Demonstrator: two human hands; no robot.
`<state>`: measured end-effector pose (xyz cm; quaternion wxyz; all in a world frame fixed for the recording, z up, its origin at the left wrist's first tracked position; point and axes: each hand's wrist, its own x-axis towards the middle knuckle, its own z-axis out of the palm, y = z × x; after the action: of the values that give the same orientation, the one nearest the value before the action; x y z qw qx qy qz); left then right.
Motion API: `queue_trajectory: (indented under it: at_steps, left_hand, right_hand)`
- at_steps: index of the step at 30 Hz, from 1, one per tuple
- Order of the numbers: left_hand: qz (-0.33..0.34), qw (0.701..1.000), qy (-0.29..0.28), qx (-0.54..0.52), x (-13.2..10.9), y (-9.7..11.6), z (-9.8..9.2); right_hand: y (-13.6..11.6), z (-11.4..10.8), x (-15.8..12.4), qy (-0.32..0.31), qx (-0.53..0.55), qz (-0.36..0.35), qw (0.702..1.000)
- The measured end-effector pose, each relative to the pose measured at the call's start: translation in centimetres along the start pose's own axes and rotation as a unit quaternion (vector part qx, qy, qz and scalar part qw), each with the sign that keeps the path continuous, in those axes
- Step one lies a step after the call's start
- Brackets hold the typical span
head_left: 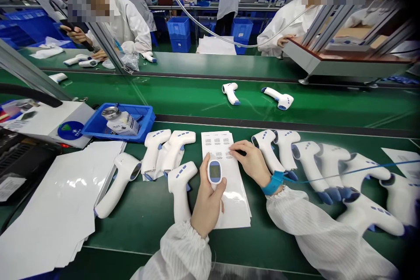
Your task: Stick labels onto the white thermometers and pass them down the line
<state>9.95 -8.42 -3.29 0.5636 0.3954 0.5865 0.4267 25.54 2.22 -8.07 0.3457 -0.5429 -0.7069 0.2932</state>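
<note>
In my left hand (207, 203) is a white infrared thermometer (215, 171), its small grey screen facing me. Under it lies a label sheet (229, 201) with rows of small printed stickers near its far end. My right hand (251, 159), with a blue wrist strap (274, 183), touches the right side of those stickers; thumb and forefinger are pinched together, and whatever is between them is too small to make out. Left of the sheet stand more thermometers (180, 188), one close to my left forearm. Several others (311, 166) lie in a row beyond my right wrist.
A blue tray (149, 118) holds a bottle with a metal cap (123, 122). White paper sheets (62, 201) are stacked at left. Two thermometers (230, 92) lie on the green conveyor belt (183, 96). Across it, two people in white coats work. A blue cord (344, 173) runs right from my wrist.
</note>
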Motion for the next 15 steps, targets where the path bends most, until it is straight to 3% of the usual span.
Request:
queue_trajectory:
  at_steps: [4, 15]
  left_hand:
    - [-0.043, 0.996, -0.016, -0.072, 0.2, 0.2, 0.2]
    - [-0.050, 0.997, -0.019, -0.062, 0.1, 0.7, 0.3]
  right_hand:
    - [0.1, 0.0, 0.3, -0.015, 0.020, 0.014, 1.000]
    - [0.1, -0.3, 2.7, -0.069, -0.031, -0.007, 0.997]
